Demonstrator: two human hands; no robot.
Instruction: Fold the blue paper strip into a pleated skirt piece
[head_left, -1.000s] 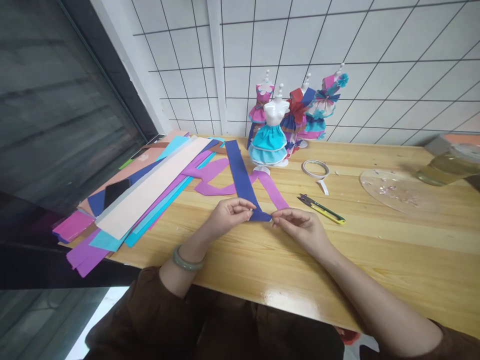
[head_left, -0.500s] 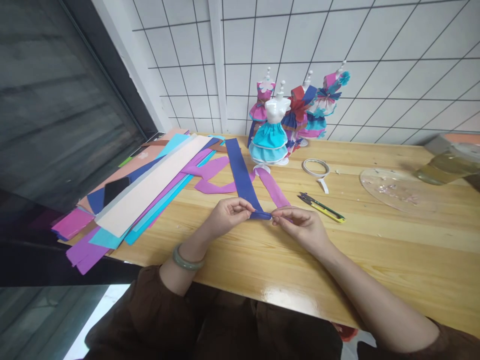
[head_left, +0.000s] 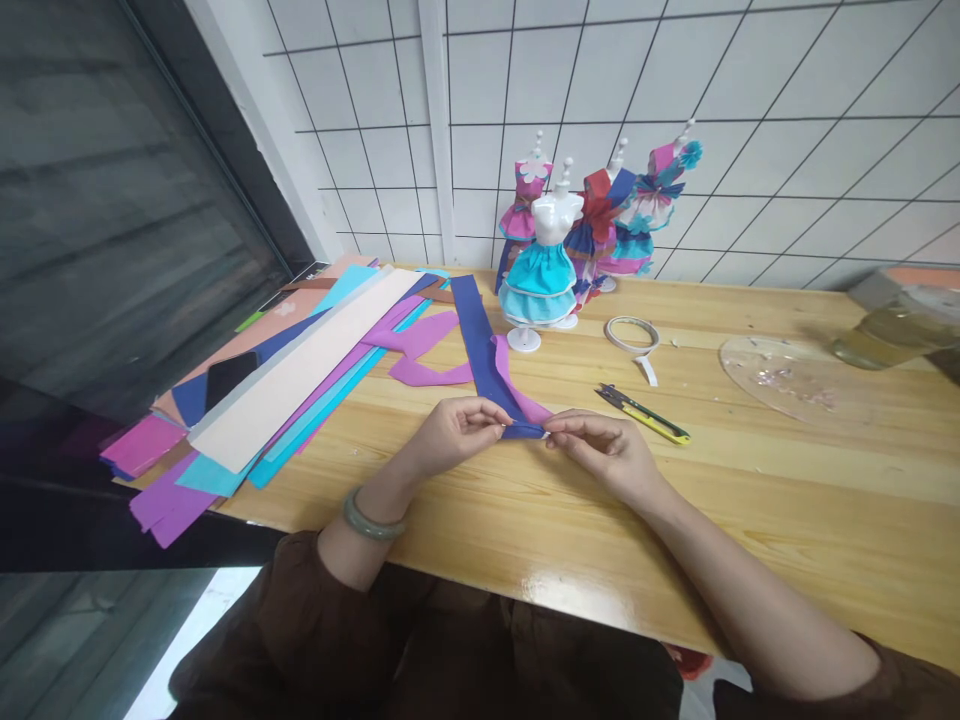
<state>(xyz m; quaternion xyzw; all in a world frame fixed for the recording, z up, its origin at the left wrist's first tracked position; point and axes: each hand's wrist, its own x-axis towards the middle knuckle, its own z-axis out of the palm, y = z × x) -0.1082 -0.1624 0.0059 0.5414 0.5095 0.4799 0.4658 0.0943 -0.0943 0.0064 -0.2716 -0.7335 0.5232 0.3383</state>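
Observation:
A dark blue strip (head_left: 480,335) of paper or cloth runs away from me across the wooden table, its near edge folded over. My left hand (head_left: 465,435) pinches that fold at its left. At the right end, the fingertips of my right hand (head_left: 600,445) are closed on the same fold. A narrow purple strip (head_left: 516,385) lies partly over the blue one, its near end reaching my right fingertips; whether those fingers also grip it, I cannot tell. Yellow-and-black thread snips (head_left: 643,412) lie right of my right hand.
Layered coloured strips (head_left: 300,375) and a dark phone (head_left: 231,375) cover the left side. Purple scraps (head_left: 431,373) lie nearby. Behind stand a mannequin (head_left: 555,225) in a turquoise skirt and other dressed figures (head_left: 600,215). A tape roll (head_left: 632,323) and a clear plate (head_left: 795,380) are rightward.
The purple strip has shifted left, off the white stand base and onto the blue strip. Both hands keep nearly the same place and pinch on the blue fold.

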